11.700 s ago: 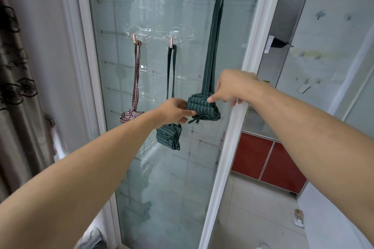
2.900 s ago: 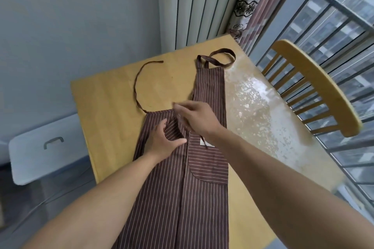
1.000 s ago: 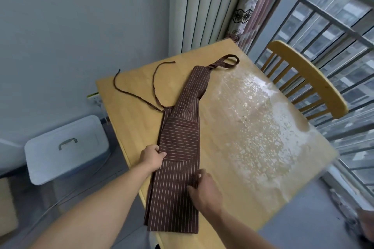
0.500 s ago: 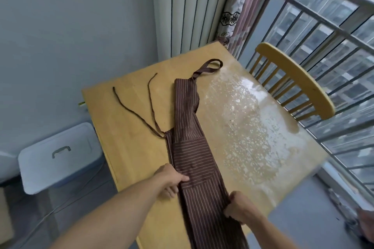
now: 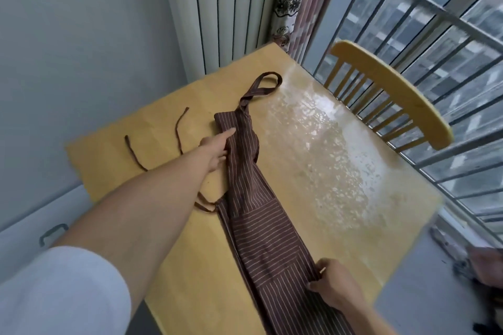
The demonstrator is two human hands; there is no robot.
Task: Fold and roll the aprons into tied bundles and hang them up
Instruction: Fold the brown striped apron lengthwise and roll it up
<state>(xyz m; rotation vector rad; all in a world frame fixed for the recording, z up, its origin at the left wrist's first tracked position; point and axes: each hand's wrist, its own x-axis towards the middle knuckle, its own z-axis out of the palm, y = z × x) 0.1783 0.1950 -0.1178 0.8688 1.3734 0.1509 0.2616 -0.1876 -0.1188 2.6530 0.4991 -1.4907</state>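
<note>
A brown apron (image 5: 261,228) with thin white stripes lies folded into a long narrow strip on the wooden table (image 5: 114,160). Its neck loop (image 5: 265,85) points to the far edge, and its waist ties (image 5: 156,144) trail to the left. My left hand (image 5: 217,151) reaches far up the strip, its fingers straight on the bib's left edge. My right hand (image 5: 330,284) pinches the strip's right edge near the table's front, where the cloth runs off the edge.
A wooden chair (image 5: 392,95) stands at the table's right side, before a metal railing (image 5: 441,24). Curtains (image 5: 296,0) hang behind the far corner. A white lidded box (image 5: 35,228) sits on the floor to the left. Part of a person (image 5: 487,269) shows at the right edge.
My left hand has slid from the strip's middle up to the bib. The right hand stays on the near right edge, and the bib is narrower and more bunched.
</note>
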